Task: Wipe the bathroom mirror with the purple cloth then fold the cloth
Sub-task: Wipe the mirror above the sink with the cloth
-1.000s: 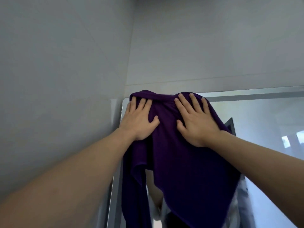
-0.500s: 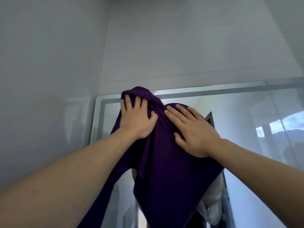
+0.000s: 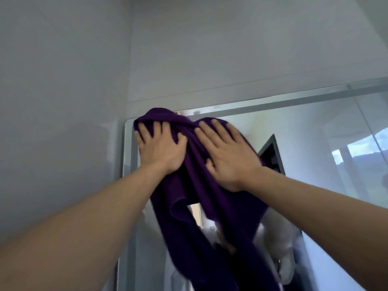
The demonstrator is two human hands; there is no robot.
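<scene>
The purple cloth hangs bunched against the top left corner of the bathroom mirror. My left hand presses flat on the cloth's upper left part, fingers spread. My right hand lies flat on the cloth beside it, fingers pointing up and left. The cloth's lower part dangles loose over the glass and hides much of the reflection behind it.
A grey tiled wall closes in on the left, right beside the mirror's metal frame. More tiled wall rises above the mirror. The glass reflects a dark doorway and a bright window.
Both hands slid the cloth across the top of the mirror and now press it back toward the top left corner. The cloth has bunched more under the left hand.
</scene>
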